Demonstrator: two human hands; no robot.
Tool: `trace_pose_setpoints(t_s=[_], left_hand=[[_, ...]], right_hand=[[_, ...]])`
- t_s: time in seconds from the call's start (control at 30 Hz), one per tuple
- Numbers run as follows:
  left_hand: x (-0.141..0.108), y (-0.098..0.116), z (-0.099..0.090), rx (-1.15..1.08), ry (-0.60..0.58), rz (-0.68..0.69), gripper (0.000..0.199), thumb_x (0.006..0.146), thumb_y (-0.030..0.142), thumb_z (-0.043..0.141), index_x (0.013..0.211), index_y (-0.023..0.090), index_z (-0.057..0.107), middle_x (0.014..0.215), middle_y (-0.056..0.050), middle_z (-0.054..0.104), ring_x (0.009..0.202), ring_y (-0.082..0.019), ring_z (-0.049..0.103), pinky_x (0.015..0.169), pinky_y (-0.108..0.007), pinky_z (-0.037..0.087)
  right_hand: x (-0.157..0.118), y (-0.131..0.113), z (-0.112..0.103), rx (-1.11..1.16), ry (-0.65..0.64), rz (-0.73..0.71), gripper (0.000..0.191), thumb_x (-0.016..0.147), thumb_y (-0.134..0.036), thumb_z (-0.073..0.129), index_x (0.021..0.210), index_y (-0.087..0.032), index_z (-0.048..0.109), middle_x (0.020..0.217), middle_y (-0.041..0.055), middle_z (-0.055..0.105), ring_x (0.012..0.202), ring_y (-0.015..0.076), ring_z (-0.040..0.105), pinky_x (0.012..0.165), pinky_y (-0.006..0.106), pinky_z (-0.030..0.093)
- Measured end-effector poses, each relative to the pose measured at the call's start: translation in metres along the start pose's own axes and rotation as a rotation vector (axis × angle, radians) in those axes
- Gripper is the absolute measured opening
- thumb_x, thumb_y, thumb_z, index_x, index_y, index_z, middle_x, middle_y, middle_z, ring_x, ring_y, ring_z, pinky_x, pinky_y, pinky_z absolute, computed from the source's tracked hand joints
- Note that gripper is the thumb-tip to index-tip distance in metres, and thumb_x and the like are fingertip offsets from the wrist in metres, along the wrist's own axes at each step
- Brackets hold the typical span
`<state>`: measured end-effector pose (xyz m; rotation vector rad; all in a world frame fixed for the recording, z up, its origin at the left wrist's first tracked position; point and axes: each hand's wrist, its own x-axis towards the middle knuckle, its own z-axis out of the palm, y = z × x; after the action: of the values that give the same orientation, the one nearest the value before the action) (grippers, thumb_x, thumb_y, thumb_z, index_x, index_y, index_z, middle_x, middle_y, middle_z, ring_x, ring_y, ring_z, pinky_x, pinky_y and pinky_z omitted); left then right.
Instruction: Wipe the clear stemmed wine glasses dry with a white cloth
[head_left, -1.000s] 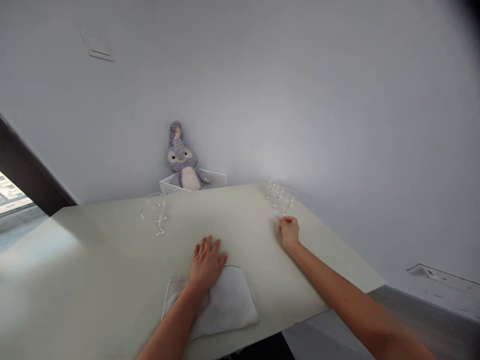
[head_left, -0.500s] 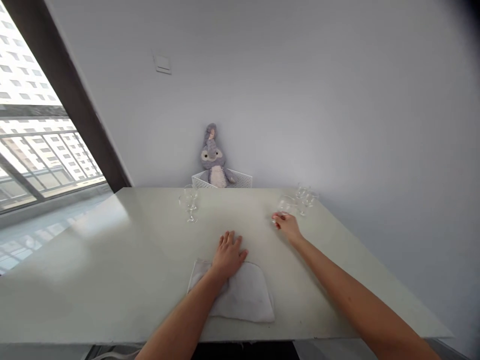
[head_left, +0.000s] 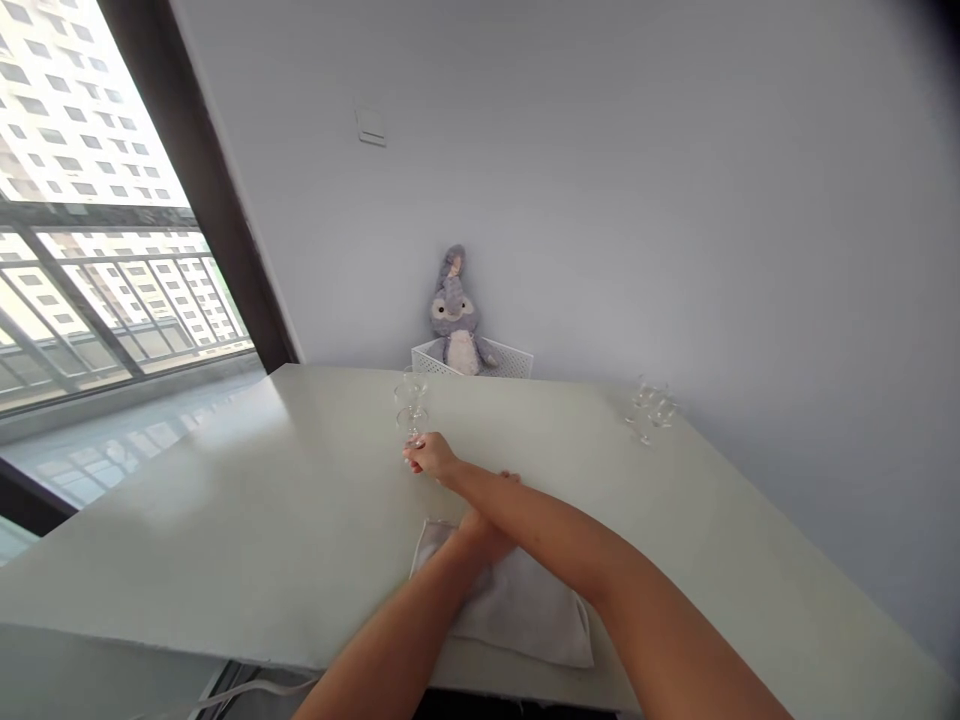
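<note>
Beyond the cloth (head_left: 529, 615), your right hand (head_left: 430, 456) pinches a stemmed glass (head_left: 412, 419) closely; your left hand (head_left: 491, 538), at the cloth, is too hidden to tell its grip.

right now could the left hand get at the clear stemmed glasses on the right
Probably not easily: the bare right forearm crosses over the left hand, hampering a reach to those glasses.

No legible text anywhere: no labels, brands, numbers or signs readable.
</note>
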<state>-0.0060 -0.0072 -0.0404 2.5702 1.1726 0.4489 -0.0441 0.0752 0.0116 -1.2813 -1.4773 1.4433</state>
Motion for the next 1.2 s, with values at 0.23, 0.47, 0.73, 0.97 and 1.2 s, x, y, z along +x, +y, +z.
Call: trace_pose_setpoints(t_s=[0.23, 0.47, 0.73, 0.97, 1.2], left_hand=[[-0.002, 0.000, 0.000, 0.023, 0.021, -0.036, 0.053, 0.080, 0.045, 0.041, 0.129, 0.024, 0.036, 0.140, -0.004, 0.027, 0.128, -0.032, 0.021, 0.105, -0.046, 0.018], [0.000, 0.002, -0.003, 0.059, 0.032, 0.040, 0.050, 0.082, 0.037, 0.041, 0.128, 0.020, 0.037, 0.137, -0.007, 0.032, 0.128, -0.029, 0.023, 0.106, -0.043, 0.016], [0.004, 0.013, -0.022, 0.056, 0.046, -0.022, 0.044, 0.080, 0.044, 0.041, 0.119, 0.024, 0.046, 0.133, -0.005, 0.038, 0.125, -0.023, 0.028, 0.104, -0.038, 0.021], [0.007, 0.015, -0.024, 0.080, 0.040, -0.061, 0.039, 0.082, 0.041, 0.039, 0.117, 0.026, 0.048, 0.133, -0.004, 0.038, 0.125, -0.020, 0.028, 0.103, -0.036, 0.022], [0.006, 0.015, -0.023, 0.053, 0.046, -0.067, 0.039, 0.081, 0.039, 0.041, 0.117, 0.026, 0.048, 0.134, -0.003, 0.037, 0.125, -0.020, 0.028, 0.103, -0.036, 0.022]], right_hand=[[0.016, 0.002, 0.018, -0.081, -0.005, 0.019, 0.015, 0.066, -0.013, 0.058, 0.081, -0.016, 0.057, 0.056, -0.0033, 0.051, 0.041, 0.0064, 0.046, 0.041, 0.018, 0.041], [0.009, 0.005, -0.005, -0.156, 0.066, -0.078, 0.037, 0.057, -0.003, 0.057, 0.091, -0.017, 0.059, 0.080, 0.0003, 0.056, 0.046, 0.0047, 0.048, 0.043, 0.017, 0.038], [-0.046, 0.054, -0.169, 0.000, 0.626, -0.133, 0.027, 0.055, -0.007, 0.051, 0.079, -0.017, 0.058, 0.072, -0.0017, 0.057, 0.047, 0.0064, 0.048, 0.042, 0.017, 0.038], [-0.093, 0.088, -0.335, 0.154, 1.231, -0.001, 0.032, 0.061, -0.013, 0.049, 0.092, -0.018, 0.046, 0.075, -0.0005, 0.052, 0.046, 0.0059, 0.046, 0.042, 0.018, 0.038], [-0.083, 0.091, -0.378, 0.188, 1.198, 0.014, 0.050, 0.055, -0.013, 0.059, 0.102, -0.020, 0.045, 0.084, 0.0000, 0.053, 0.049, 0.0065, 0.049, 0.044, 0.020, 0.041]])
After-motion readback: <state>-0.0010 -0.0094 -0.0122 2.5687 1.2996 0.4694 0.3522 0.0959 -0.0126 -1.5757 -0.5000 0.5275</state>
